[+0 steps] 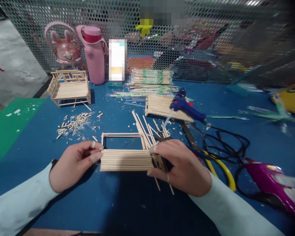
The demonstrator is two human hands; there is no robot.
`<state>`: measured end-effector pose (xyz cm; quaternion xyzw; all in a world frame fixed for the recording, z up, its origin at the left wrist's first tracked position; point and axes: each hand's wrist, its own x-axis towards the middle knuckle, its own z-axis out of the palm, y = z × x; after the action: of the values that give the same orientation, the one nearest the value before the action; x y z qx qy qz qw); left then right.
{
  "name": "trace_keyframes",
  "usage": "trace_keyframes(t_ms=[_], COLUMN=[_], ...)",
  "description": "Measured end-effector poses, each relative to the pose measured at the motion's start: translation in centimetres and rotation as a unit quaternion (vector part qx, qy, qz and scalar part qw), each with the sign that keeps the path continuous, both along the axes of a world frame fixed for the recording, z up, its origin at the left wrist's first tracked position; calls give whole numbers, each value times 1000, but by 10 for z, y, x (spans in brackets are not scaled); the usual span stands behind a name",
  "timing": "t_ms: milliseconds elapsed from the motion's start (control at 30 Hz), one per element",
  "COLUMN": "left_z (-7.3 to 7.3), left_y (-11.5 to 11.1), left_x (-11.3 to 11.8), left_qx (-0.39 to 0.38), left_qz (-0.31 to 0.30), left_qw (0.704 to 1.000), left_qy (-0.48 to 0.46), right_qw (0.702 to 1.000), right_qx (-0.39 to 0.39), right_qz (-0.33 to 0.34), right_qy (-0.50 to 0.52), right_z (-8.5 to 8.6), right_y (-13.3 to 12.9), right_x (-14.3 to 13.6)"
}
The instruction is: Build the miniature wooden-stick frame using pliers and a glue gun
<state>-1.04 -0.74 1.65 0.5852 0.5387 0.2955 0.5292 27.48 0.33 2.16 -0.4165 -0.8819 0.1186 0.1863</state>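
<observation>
Between my two hands is a small frame of wooden sticks [126, 160], with a slatted panel in front and an open rectangle behind it. At its left edge, my left hand [75, 164] pinches the corner between thumb and fingers. My right hand [180, 165] grips the right end, thumb low and index finger on top. Loose sticks [145, 129] lie in a pile behind and under my right hand. Pale tape wraps some of my fingertips.
A finished miniature stick bench [71, 90] stands back left, near cut stick scraps [75, 124]. A blue glue gun [186, 106] rests on another slatted piece [157, 106]. Pliers with yellow handles [221, 170], a black cable [223, 144] and a magenta tool [272, 183] lie right. A pink bottle [95, 59] stands behind.
</observation>
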Motion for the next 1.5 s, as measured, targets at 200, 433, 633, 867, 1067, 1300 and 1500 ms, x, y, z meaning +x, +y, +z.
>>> trace_keyframes(t_ms=[200, 433, 633, 867, 1067, 1300, 1500], left_z=[-5, -3, -4, -6, -8, 2, 5], left_y=[2, -2, -8, -7, -9, 0, 1], left_x=[-1, 1, 6, 7, 10, 14, 14], left_qx=[20, 5, 41, 14, 9, -144, -148], left_qz=[20, 17, 10, 10, 37, 115, 129], left_qw=[999, 999, 999, 1000, 998, 963, 961], left_qy=[-20, -31, 29, 22, -52, -199, -196], right_qw=[996, 997, 994, 997, 994, 991, 978], right_qx=[22, 82, 91, 73, 89, 124, -48], right_qz=[-90, 1, 17, 5, -6, 20, -152], right_qy=[-18, -15, -54, -33, -64, -42, 136], right_z=[1, -8, -9, -12, -11, -13, -3], right_y=[-4, -2, 0, 3, 0, 3, 1], right_x=[-5, -8, -6, -3, -4, -5, -9])
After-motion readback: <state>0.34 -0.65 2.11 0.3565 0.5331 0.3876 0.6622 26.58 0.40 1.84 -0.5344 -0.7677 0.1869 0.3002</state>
